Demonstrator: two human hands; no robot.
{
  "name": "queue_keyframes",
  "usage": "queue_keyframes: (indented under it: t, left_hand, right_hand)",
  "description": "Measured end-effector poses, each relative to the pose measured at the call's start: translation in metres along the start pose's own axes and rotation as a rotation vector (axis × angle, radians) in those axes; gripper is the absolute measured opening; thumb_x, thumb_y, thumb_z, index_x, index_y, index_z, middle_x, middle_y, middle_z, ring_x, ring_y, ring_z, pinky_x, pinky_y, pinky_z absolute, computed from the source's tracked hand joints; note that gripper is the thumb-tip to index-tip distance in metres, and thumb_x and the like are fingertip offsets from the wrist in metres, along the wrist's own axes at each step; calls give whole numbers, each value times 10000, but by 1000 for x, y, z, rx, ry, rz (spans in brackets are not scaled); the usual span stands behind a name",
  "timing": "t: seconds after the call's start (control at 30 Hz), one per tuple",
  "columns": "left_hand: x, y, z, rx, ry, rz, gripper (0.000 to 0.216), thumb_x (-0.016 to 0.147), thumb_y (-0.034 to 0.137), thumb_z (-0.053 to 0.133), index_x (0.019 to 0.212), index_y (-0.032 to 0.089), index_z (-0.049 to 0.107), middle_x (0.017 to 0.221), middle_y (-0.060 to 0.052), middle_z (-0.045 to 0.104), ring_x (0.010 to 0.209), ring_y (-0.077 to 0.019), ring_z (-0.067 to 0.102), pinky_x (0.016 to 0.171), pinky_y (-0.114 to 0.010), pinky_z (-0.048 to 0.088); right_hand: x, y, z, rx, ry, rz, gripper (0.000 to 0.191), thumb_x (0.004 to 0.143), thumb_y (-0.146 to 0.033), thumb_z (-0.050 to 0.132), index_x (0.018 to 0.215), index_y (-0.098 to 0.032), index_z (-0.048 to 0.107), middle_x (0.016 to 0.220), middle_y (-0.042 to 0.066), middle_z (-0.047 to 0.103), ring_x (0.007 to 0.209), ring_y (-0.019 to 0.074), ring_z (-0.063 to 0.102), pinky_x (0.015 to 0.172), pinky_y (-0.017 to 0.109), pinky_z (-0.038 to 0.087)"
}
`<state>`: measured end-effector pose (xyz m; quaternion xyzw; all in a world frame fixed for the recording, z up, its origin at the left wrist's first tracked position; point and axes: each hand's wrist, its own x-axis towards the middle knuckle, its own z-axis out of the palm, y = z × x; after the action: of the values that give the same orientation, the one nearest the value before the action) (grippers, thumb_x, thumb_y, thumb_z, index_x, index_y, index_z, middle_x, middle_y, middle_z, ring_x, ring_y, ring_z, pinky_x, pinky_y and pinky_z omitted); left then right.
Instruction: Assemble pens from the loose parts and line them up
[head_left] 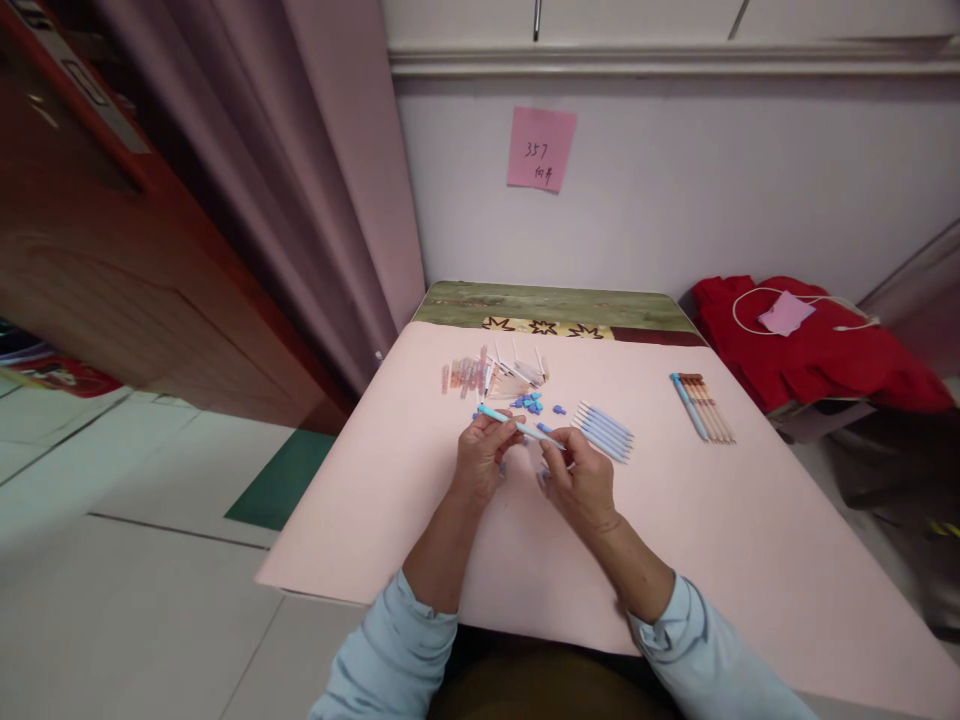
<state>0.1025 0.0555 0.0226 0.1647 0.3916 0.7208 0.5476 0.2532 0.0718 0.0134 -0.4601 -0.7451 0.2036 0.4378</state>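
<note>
A pen (531, 431) with a light blue end and a pale barrel is held at a slant above the table. My left hand (478, 460) pinches it near the blue end. The fingers of my right hand (581, 478) close round its other, lower end and partly hide the tip. Just beyond my hands lie several small blue pen parts (531, 403). Close to my right hand, a row of light blue pen barrels (604, 432) lies side by side. Behind the blue parts is a loose pile of thin white sticks and clear pieces (517, 375), beside pinkish pieces (469, 374).
The pink-covered table (420, 500) has a row of assembled-looking pens (705, 410), brown and blue, at its right. Red cloth (795, 340) with a white cable lies past the right edge. A pink note (541, 150) is on the wall. A wooden door (150, 260) stands left.
</note>
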Motion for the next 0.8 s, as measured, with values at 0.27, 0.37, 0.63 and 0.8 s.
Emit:
queue_keyframes:
  t: [0.27,0.37,0.63,0.8]
  left_hand:
    - [0,-1,-2,5,-27,6,317,627,193,837,880,128,657,839,-61,749,639,-105,663,676,-221,542]
    - [2,-1,-2,1,17,27,315,619,194,838,871,125,661,825,-64,746,638,-105,663,675,-219,539]
    - [2,-1,0,-19,20,27,372,622,222,846,933,123,668,811,-68,744,669,-114,671,659,-214,539]
    - [1,-1,-1,20,20,-10,277,676,285,822,845,111,689,816,-73,739,658,-109,665,635,-211,545]
  right_hand:
    - [1,0,-2,7,-45,-12,304,964,-417,479,824,-203,643,615,-13,647,533,109,576,568,210,399]
    - [1,-1,0,9,-8,-22,266,906,-436,581,999,-199,659,664,-15,663,563,117,596,586,215,425]
    - [1,-3,2,5,45,-79,171,908,-361,590,928,-210,667,739,-14,678,589,102,594,582,214,439]
    - [2,-2,1,8,76,-123,156,914,-332,584,958,-204,663,792,-6,695,616,102,614,614,219,459]
